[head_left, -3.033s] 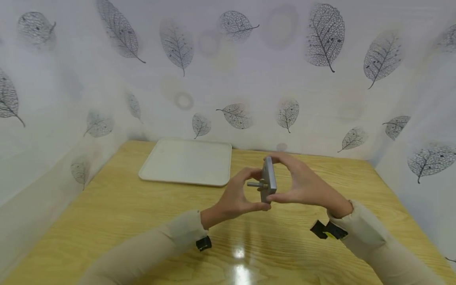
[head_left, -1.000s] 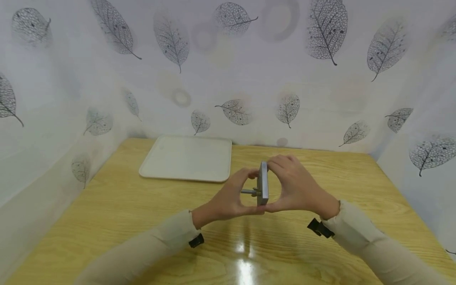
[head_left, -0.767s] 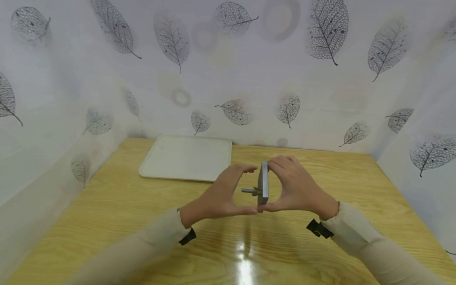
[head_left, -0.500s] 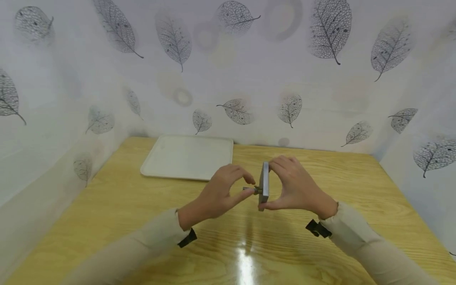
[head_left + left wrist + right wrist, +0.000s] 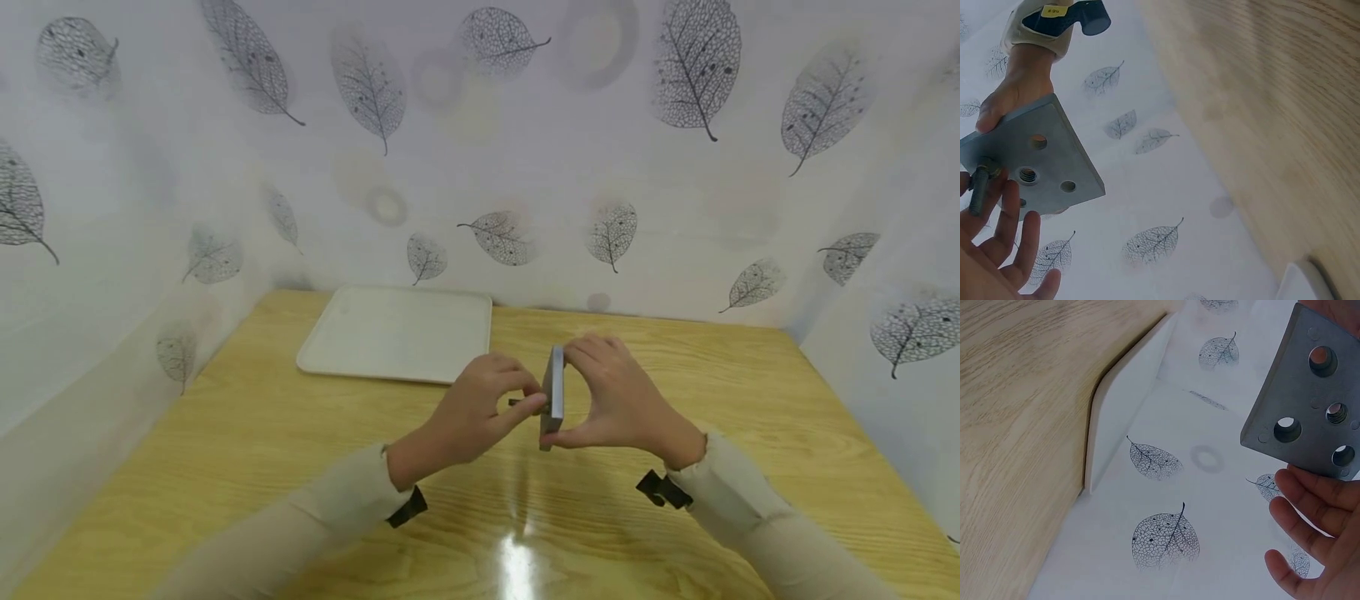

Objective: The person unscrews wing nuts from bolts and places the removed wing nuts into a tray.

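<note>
A thick grey metal plate (image 5: 557,387) with several round holes stands on edge in the air over the table. My right hand (image 5: 618,408) grips it by its upper and lower edges, thumb below. From the plate's left face a threaded bolt (image 5: 979,195) sticks out near one corner, with a small yellowish nut (image 5: 990,167) at its base. My left hand (image 5: 480,410) pinches this nut between thumb and index finger, close against the plate. The left hand's other fingers are spread in the left wrist view. One hole (image 5: 1027,175) in the plate's middle is threaded.
A white rectangular tray (image 5: 397,333) lies at the back left of the wooden table (image 5: 300,450). Behind and beside the table hangs a pale cloth (image 5: 480,167) printed with leaves. Black wrist straps sit on both cream sleeves.
Earlier both hands held the plate's edges. My left hand let go, drew back to the left, then came in to pinch the nut. My right hand kept its grip on the plate.
</note>
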Demonstrator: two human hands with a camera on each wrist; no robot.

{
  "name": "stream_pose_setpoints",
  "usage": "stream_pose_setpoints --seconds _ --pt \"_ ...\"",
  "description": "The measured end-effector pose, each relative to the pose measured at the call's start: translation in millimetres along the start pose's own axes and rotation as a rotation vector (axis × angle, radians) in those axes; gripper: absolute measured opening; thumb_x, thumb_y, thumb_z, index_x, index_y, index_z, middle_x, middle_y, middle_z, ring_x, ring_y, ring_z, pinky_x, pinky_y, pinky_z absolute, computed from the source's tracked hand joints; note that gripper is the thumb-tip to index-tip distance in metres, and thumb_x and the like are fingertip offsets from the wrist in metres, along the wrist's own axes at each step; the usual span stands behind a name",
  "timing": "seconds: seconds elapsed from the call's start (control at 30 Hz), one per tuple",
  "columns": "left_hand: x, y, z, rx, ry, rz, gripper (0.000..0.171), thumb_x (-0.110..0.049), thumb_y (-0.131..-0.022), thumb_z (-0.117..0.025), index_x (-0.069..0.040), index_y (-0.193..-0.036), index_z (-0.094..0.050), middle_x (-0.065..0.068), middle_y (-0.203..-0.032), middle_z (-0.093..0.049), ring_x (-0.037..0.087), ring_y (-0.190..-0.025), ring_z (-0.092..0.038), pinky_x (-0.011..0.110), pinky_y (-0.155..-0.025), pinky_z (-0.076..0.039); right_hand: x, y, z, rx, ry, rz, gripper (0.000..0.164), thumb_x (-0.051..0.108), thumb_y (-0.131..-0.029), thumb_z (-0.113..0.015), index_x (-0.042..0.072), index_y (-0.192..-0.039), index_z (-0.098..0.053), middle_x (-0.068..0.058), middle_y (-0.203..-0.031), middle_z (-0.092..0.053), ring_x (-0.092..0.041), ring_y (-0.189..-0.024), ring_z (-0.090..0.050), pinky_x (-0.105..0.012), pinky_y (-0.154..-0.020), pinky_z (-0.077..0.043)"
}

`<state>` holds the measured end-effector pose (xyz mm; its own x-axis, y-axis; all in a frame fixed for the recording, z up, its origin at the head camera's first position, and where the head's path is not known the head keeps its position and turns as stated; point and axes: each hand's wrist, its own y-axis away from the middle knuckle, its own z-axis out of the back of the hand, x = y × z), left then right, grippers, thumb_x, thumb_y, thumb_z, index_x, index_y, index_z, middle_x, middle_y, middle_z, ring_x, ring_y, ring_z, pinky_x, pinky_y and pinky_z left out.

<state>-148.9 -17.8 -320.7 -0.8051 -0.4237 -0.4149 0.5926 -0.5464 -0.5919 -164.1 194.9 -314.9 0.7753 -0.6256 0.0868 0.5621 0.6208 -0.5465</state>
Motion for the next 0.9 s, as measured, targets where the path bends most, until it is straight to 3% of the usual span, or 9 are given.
stream_pose_setpoints --seconds 0.4,0.57,0.67,0.8,0.9 --pt "-3.0 -1.3 -1.7 0.017 0.029 0.044 0.025 -0.017 -0.095 -0.052 -0.013 -0.079 -0.07 -0.003 -0.077 -0.068 0.011 -0.078 -0.062 0.034 -0.084 -0.048 3 -1 0 -0.018 -0.009 0.016 0.079 0.082 -0.063 -0.057 0.012 -0.099 -0.06 -0.003 -0.098 -0.063 -0.019 -0.095 -0.054 -0.043 -0.082 -0.041" --pt "-2.3 -0.9 -2.4 -0.017 -0.043 0.025 0.02 -0.019 -0.095 -0.053 -0.014 -0.083 -0.068 -0.006 -0.077 -0.067 0.009 -0.076 -0.06 0.034 -0.084 -0.047 3 -3 2 -0.018 -0.005 0.008 0.08 0.083 -0.063 -0.055 0.012 -0.099 -0.06 -0.003 -0.097 -0.063 -0.02 -0.095 -0.054 -0.043 -0.082 -0.041" --pt "-1.7 2.2 -0.8 -0.075 -0.194 -0.064 0.015 -0.024 -0.093 -0.055 -0.013 -0.093 -0.066 -0.003 -0.087 -0.065 0.012 -0.084 -0.059 0.037 -0.091 -0.045 3 -3 1 -0.02 -0.009 0.004 0.08 0.083 -0.062 -0.056 0.012 -0.099 -0.06 -0.002 -0.096 -0.063 -0.019 -0.093 -0.054 -0.041 -0.08 -0.04" --pt "0.9 6.5 4.4 -0.2 -0.412 -0.261 0.022 -0.029 -0.089 -0.059 -0.011 -0.1 -0.063 0.003 -0.096 -0.062 0.019 -0.093 -0.058 0.043 -0.098 -0.042 2 -3 0 -0.021 -0.007 -0.001 0.081 0.083 -0.062 -0.056 0.011 -0.1 -0.06 -0.001 -0.095 -0.063 -0.018 -0.092 -0.054 -0.041 -0.078 -0.04" --pt "3.1 7.2 8.1 -0.26 -0.501 -0.391 0.028 -0.034 -0.083 -0.063 -0.01 -0.098 -0.063 0.005 -0.096 -0.06 0.021 -0.092 -0.058 0.046 -0.097 -0.043 2 -3 2 -0.023 -0.005 -0.005 0.083 0.084 -0.062 -0.056 0.01 -0.101 -0.06 -0.002 -0.095 -0.063 -0.019 -0.093 -0.054 -0.041 -0.079 -0.041"
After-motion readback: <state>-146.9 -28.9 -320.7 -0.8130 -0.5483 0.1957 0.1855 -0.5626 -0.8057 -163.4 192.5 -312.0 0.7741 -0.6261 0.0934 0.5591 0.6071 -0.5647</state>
